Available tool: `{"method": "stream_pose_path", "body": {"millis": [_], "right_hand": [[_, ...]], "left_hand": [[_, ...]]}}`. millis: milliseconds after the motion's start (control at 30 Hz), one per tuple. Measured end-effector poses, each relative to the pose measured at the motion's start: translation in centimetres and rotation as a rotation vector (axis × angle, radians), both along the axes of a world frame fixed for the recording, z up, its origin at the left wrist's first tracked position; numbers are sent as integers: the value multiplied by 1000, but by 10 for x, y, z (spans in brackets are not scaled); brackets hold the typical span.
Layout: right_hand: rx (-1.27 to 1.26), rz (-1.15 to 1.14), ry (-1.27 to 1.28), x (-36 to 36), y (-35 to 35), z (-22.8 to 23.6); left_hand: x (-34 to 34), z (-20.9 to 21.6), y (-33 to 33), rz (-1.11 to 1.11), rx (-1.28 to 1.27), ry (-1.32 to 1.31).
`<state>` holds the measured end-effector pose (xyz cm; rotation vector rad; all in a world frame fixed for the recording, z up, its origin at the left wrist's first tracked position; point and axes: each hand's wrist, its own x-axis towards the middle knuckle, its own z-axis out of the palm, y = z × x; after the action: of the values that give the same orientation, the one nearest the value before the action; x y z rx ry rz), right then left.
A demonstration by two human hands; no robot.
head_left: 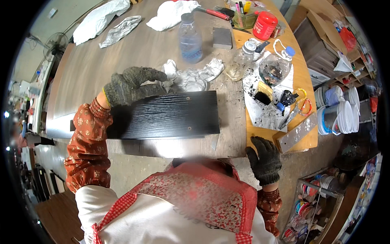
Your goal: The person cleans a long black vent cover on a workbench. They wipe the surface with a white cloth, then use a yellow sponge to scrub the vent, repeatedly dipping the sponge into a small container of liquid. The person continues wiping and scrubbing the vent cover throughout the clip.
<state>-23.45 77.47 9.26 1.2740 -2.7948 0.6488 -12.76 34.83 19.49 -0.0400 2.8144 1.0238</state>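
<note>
Black board [162, 116] flat on table [134, 53] | L hand [128, 86] spread on far edge | R hand [265, 159] curled, prob. empty, off table edge.

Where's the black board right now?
Head view, centre: black board lies flat on the table, under the left hand, crumpled rag just beyond it.

A workshop: paint-stained workbench [142, 53], stacked buckets [337, 118].
</note>
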Motion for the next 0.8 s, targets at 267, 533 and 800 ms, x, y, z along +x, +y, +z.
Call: {"method": "stream_pose_path", "body": {"millis": [267,533,800], "right_hand": [[-72,175,132,-74,19,24],[-243,202,159,-154,56,69],[-489,169,152,-242,17,80]], "left_hand": [[-7,11,54,-97,-251,218],[-92,-10,150,-282,-277,364],[-180,-19,224,-83,-397,55]]}}
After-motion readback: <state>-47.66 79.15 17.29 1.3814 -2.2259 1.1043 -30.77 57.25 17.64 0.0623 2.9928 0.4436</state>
